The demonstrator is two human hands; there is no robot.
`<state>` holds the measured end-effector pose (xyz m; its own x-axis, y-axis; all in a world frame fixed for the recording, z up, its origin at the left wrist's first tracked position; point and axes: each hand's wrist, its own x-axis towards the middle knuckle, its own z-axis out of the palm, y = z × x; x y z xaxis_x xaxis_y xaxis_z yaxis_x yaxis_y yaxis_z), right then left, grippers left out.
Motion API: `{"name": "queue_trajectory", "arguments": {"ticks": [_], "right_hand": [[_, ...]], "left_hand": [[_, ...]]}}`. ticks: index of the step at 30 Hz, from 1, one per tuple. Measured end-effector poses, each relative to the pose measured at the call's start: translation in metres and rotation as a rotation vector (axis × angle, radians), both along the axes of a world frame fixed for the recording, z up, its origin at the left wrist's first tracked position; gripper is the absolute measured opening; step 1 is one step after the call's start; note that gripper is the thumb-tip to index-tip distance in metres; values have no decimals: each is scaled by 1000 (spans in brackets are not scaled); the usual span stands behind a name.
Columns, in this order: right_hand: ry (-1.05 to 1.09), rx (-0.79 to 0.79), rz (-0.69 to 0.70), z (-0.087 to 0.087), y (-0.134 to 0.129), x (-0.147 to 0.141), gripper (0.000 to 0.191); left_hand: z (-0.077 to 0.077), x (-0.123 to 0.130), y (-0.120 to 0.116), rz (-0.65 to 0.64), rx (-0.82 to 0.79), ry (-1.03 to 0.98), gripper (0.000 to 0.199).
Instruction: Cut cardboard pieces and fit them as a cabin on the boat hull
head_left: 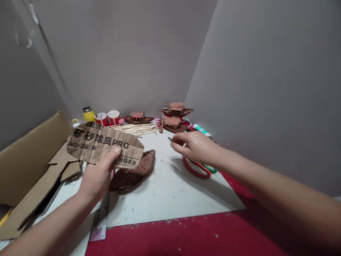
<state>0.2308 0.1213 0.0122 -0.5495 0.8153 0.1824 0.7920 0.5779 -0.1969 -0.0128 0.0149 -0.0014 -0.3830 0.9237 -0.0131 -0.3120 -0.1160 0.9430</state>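
Note:
A printed piece of brown cardboard is held up in my left hand, the thumb pressed on its face. Partly behind it, a brown ribbed boat hull rests on the white sheet. My right hand is over the sheet, its fingers pinched around a small dark, thin object whose tip sticks out to the left; what it is I cannot make out. Just below that hand lie scissors with red handles, and a green handle shows beside them.
Model boats, thin wooden sticks, paper cups and a yellow bottle line the back. A glue tube lies at back right. Cut cardboard and a ruler are on the left. Grey walls enclose the table.

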Motion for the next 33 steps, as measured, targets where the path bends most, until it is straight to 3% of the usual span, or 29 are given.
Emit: {"name": "queue_trajectory", "arguments": {"ticks": [2, 7, 14, 20, 23, 26, 27, 30, 33], "right_hand": [[-291, -61, -143, -7, 6, 25, 21], [-450, -195, -235, -34, 0, 52, 11], [-367, -190, -302, -57, 11, 49, 37], [-177, -190, -333, -51, 6, 62, 41], [45, -132, -278, -42, -13, 69, 35], [671, -198, -120, -36, -39, 73, 39], [741, -271, -99, -36, -48, 73, 38], [670, -404, -21, -38, -69, 71, 29], [608, -302, 130, -42, -81, 67, 33]], "left_hand": [[2, -1, 3, -28, 19, -7, 13], [7, 1, -1, -100, -29, -88, 7], [21, 2, -19, -159, -55, -192, 5], [30, 1, -31, -177, 0, -183, 4], [34, -1, -33, -187, 27, -181, 4], [37, -2, -34, -207, 45, -194, 10], [37, -3, -35, -214, 47, -194, 11], [38, -2, -37, -222, 58, -187, 14], [37, -1, -40, -222, 55, -177, 11]]}}
